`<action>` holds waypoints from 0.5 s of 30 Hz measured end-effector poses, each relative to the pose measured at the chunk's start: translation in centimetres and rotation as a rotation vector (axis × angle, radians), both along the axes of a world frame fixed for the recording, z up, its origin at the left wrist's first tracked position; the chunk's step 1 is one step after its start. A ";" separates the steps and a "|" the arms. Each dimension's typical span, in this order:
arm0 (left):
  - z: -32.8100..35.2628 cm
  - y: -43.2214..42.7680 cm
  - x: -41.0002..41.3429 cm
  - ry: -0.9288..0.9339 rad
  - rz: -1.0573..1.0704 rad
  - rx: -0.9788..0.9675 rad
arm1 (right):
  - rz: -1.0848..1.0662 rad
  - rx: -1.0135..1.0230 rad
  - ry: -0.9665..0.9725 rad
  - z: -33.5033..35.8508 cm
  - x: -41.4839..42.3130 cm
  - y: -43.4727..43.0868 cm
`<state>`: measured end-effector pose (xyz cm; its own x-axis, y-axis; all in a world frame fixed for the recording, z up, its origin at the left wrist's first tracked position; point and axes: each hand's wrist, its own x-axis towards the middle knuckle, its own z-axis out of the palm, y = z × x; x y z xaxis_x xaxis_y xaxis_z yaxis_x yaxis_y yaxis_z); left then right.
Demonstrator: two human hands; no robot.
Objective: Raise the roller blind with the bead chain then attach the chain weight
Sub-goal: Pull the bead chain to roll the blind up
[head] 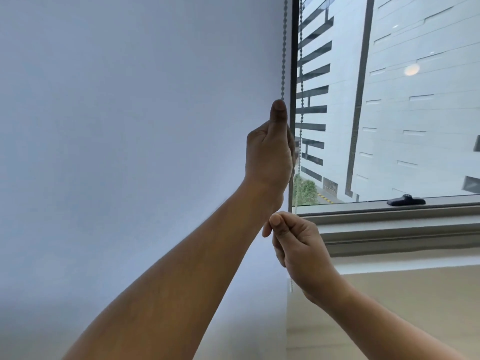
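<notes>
Right hand (298,245) pinches the grey beaded chain (284,48) low; left hand (270,149) fists around it higher, beside the smooth pale fabric blind (130,113).

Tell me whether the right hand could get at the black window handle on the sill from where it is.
Probably yes. The right hand sits just below the sill, and nothing stands between it and the window handle. It would first have to let go of the bead chain it is pinching.
</notes>
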<state>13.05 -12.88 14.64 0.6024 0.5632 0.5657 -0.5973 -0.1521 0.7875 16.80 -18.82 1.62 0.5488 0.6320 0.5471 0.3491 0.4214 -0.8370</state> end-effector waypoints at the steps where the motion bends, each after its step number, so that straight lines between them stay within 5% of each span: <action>1: -0.2 -0.2 0.0 0.001 0.004 0.005 | -0.021 -0.023 -0.029 -0.1 0.1 -0.2; 6: -2.5 -0.3 -0.3 0.021 -0.004 -0.005 | -0.139 -0.125 -0.247 -1.8 0.6 -1.6; 9: -5.3 -0.2 -0.2 0.088 0.035 0.024 | -0.316 -0.265 -0.581 -3.5 1.0 -2.8; 12: -8.7 0.3 0.1 0.293 0.126 0.124 | -0.386 -0.554 -0.979 -4.0 1.1 -4.1; 15: -12.2 0.7 0.1 0.505 0.163 0.167 | -0.283 -0.769 -1.181 -3.5 1.7 -4.8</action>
<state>13.11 -12.16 2.44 0.7344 0.5993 0.3186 -0.1102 -0.3578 0.9273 18.51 -23.63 -1.93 0.1774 0.9229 0.3416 0.9811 -0.1933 0.0128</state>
